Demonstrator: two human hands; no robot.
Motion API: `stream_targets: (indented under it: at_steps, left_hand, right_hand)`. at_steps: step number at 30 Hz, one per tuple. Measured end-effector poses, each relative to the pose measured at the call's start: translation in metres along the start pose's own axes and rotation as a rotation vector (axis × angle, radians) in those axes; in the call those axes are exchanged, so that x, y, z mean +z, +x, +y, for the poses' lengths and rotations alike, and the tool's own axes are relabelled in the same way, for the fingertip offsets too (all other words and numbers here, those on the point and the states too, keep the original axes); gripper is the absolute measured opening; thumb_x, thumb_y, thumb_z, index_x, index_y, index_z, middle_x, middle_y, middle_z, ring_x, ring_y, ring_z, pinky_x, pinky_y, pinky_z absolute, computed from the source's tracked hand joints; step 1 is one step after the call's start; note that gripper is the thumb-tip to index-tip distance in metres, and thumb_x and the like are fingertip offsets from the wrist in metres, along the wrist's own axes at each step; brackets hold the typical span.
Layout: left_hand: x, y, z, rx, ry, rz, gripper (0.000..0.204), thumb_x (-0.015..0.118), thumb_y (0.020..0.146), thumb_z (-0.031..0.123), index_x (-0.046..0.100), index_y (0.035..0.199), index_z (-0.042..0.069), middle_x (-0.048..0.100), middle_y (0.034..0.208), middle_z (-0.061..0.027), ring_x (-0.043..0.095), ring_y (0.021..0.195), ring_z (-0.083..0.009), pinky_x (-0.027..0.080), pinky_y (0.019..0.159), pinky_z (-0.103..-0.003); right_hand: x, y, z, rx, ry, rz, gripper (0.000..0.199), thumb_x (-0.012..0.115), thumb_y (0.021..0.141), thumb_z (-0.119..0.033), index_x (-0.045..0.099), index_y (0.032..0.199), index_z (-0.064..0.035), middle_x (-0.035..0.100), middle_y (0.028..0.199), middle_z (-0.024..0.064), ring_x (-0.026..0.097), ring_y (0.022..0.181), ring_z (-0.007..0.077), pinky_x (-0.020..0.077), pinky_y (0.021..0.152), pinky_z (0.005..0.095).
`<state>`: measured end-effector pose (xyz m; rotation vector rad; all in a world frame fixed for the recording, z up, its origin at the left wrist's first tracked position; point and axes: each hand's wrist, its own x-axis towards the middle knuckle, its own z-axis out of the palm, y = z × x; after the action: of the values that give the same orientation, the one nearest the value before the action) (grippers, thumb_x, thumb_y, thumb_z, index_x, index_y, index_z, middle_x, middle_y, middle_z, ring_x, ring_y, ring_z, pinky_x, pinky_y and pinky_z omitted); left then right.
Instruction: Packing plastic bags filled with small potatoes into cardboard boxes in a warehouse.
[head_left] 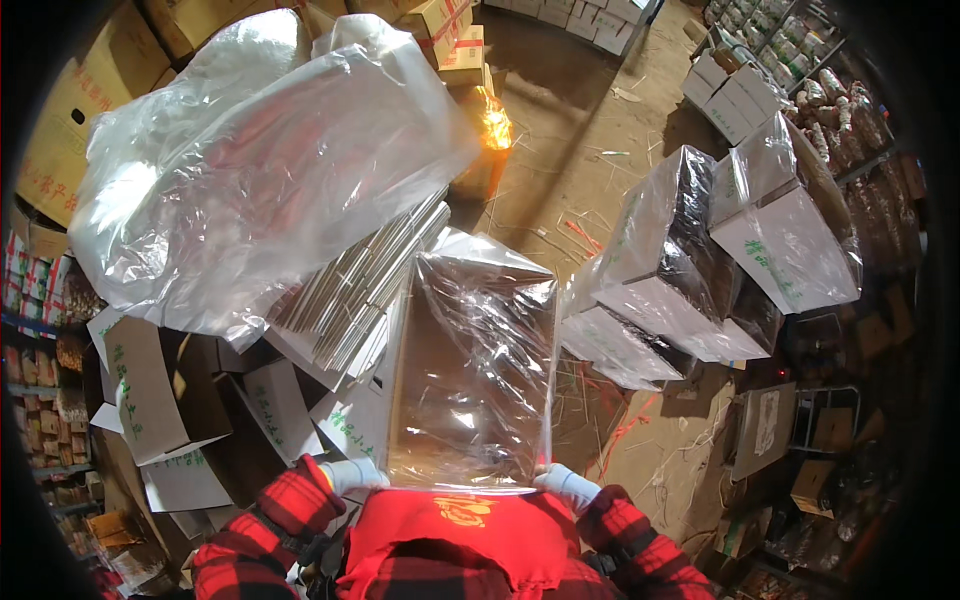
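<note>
Straight in front of me stands an open white cardboard box [403, 360], brown inside. Clear plastic film [470, 330], apparently a liner bag, spreads over its opening and hangs past the rim, wrinkled and shiny. My left hand [353, 475], in a pale glove, is closed on the film at the near left corner. At the near right corner my right hand [568, 485], gloved too, pinches the film's edge. Both hands are low, close to my red apron [460, 530]. The fingertips are partly hidden by the film and the rim.
A big heap of clear plastic bags [270, 170] lies at upper left, over a stack of flattened white cardboard [370, 285]. Film-lined boxes [670, 270] stand at right. Empty white boxes [150, 385] crowd the left. An orange bin [485, 170] and straw-strewn floor [560, 180] lie beyond.
</note>
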<state>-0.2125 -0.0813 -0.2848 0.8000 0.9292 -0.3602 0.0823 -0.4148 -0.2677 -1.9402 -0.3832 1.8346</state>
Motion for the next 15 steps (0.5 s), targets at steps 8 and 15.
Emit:
stream_targets:
  at_steps: [8,15]
  left_hand:
    - [0.076,0.016,0.041,0.320,0.286,0.355,0.055,0.046,0.072,-0.004,0.044,0.127,-0.001,0.059,0.079,-0.0030,0.049,0.056,-0.0093,0.038,0.048,-0.022]
    - [0.089,0.034,0.057,0.266,0.550,0.345,0.061,0.046,0.074,-0.005,0.034,0.134,-0.004,0.052,0.124,-0.0159,0.055,0.107,-0.0201,0.044,0.088,-0.027]
  right_hand:
    - [0.018,0.031,-0.014,-0.118,0.728,0.433,0.019,0.044,0.073,0.005,0.058,0.085,-0.0007,0.055,0.069,0.0049,0.058,0.065,0.0177,0.0480,0.053,0.0302]
    - [0.011,0.015,-0.004,0.376,1.416,-0.380,0.044,0.042,0.080,-0.008,0.038,0.122,0.0057,0.040,0.126,0.0316,0.049,0.105,0.0501,0.0422,0.089,0.0581]
